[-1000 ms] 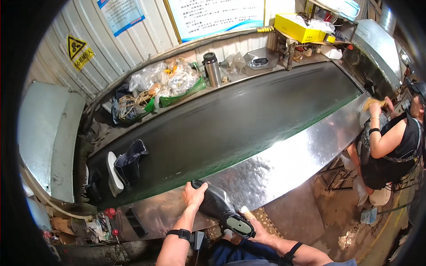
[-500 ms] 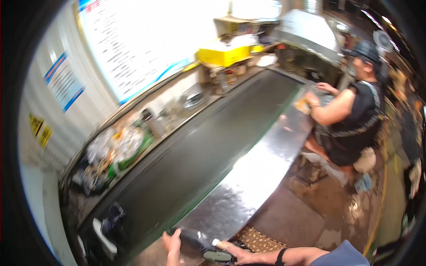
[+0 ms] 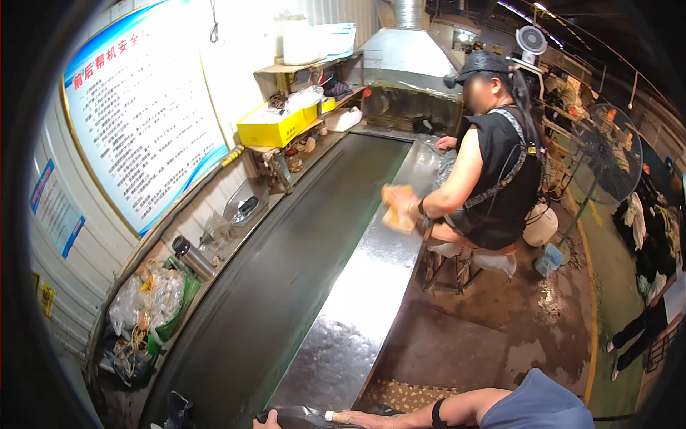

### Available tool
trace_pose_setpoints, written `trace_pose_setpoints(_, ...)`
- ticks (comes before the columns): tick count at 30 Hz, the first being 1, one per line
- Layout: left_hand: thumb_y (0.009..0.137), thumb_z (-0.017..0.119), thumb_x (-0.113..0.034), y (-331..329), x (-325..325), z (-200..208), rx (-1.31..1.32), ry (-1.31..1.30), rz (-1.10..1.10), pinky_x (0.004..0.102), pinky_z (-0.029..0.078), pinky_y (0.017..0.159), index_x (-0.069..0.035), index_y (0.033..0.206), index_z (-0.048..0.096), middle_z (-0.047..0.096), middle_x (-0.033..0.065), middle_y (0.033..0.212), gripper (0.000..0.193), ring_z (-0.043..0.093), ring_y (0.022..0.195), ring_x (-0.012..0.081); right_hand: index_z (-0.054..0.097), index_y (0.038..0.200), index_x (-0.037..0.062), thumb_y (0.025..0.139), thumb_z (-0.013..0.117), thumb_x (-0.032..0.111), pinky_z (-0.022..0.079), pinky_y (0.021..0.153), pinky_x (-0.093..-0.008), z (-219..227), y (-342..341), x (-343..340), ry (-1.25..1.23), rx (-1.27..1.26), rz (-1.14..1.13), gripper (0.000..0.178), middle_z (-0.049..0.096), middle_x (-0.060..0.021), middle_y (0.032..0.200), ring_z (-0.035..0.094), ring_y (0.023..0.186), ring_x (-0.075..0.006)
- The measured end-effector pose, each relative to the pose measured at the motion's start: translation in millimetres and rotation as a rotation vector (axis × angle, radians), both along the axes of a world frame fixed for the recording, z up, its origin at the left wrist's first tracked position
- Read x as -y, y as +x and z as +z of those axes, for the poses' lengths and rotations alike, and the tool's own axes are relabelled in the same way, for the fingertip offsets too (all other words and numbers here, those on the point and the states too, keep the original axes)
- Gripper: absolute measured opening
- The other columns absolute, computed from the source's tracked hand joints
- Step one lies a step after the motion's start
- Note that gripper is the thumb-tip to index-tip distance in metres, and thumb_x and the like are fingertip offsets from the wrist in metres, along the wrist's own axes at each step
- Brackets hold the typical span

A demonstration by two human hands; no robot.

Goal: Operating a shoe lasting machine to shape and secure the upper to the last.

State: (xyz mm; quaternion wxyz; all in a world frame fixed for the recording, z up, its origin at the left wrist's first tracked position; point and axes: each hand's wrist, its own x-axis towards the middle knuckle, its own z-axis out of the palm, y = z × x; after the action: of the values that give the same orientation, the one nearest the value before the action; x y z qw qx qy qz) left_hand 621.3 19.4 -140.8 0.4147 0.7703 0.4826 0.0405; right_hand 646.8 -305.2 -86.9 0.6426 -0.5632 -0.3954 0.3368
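"Holding the black boot [image 3: 304, 414], is the worker?"

"Yes, between both hands at the near end of the metal ledge [image 3: 336, 350]. The left hand [image 3: 267, 420] is clamped on the boot's left end. The right hand [image 3: 366, 420] has a wrapped finger [image 3: 330, 416] against the other end; I can't tell how firmly it grips, as the bottom of the view cuts it off."

"What has just changed?"

"The view has swung right. The boot has slid down to the lower rim, and its sole, visible a second ago, is out of sight."

"Meaning?"

"The boot hasn't been let go, but I'd guess attention has turned from it to the co-worker [image 3: 500, 171]."

"What lies around it?"

"Left of the ledge runs the dark belt [image 3: 279, 250], with a dark item [image 3: 180, 409] at its near left corner. The co-worker sits by the ledge's far right edge, holding a yellow piece [image 3: 393, 194]. Along the belt's left edge stand a flask [image 3: 193, 257] and a heap of plastic wrap [image 3: 148, 300]."
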Motion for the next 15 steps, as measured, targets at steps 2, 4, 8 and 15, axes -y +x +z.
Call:
trace_pose_setpoints(2, 0.078, 0.082, -0.029, 4, 28, 43, 0.035, 0.054, -0.054, 0.0392, 0.043, 0.105, 0.011, 0.135, 0.050, 0.056, 0.0265, 0.136, 0.076, 0.056, 0.124, 0.0346, 0.019, 0.157, 0.0012, 0.074, 0.071, 0.061, 0.010, 0.121, -0.0451, -10, -9, 6, 0.028, 0.016, -0.055, 0.115, 0.020, -0.0187, 0.161, 0.015, 0.150, -0.0324)
trace_pose_setpoints(4, 0.078, 0.082, -0.027, 3, 26, 39, -0.012, 0.034, -0.035, 0.0394, 0.042, 0.107, 0.009, 0.136, 0.050, 0.055, 0.0252, 0.138, 0.075, 0.055, 0.125, 0.0342, 0.018, 0.157, 0.0009, 0.073, 0.075, 0.044, 0.008, 0.122, -0.0439, 9, -3, 6, 0.002, -0.084, 0.025, 0.110, 0.020, -0.0179, 0.161, 0.014, 0.150, -0.0313)
trace_pose_setpoints(8, 0.079, 0.080, -0.037, 1, 24, 41, -0.204, 0.090, -0.009, 0.0416, 0.042, 0.106, 0.007, 0.135, 0.052, 0.058, 0.0256, 0.135, 0.077, 0.055, 0.124, 0.0370, 0.019, 0.156, 0.0005, 0.071, 0.074, 0.029, 0.011, 0.121, -0.0444, -5, -4, 1, -0.024, 0.030, 0.035, 0.105, 0.022, -0.0193, 0.160, 0.016, 0.150, -0.0325)
trace_pose_setpoints(15, 0.077, 0.081, -0.041, 4, 10, 42, -0.165, 0.051, 0.033, 0.0414, 0.043, 0.105, 0.011, 0.134, 0.051, 0.057, 0.0280, 0.134, 0.083, 0.057, 0.122, 0.0382, 0.021, 0.156, 0.0011, 0.075, 0.070, 0.066, 0.016, 0.119, -0.0494, -68, -14, -17, 0.060, 0.221, -0.092, 0.115, 0.023, -0.0239, 0.160, 0.020, 0.147, -0.0393)
